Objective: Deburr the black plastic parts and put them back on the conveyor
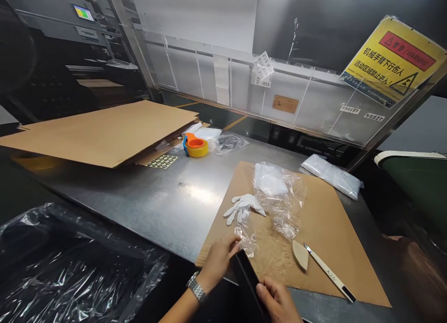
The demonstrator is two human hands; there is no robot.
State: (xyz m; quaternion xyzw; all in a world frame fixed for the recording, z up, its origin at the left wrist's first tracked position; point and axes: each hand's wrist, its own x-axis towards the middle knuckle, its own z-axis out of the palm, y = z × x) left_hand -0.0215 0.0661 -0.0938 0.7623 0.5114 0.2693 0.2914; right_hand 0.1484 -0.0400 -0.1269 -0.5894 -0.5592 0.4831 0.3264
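A flat black item (247, 276) sits at the near edge of a brown cardboard sheet (324, 220). My left hand (219, 259), with a metal watch on its wrist, grips the item's far end, where clear plastic film (246, 239) clings. My right hand (277, 300) holds its near end from below. A white glove (242, 206) and crumpled clear bags (279, 197) lie just beyond on the sheet. A small beige scraper (300, 254) and a slim white knife (330, 272) rest to the right.
The metal table (164, 197) carries a stack of large cardboard sheets (101, 132) at the left, an orange and yellow tape roll (196, 146), a sticker sheet (161, 161) and bagged items (331, 174). A bin lined with black plastic (70, 267) stands at lower left. A clear guard panel with a yellow warning sign (394, 60) runs behind.
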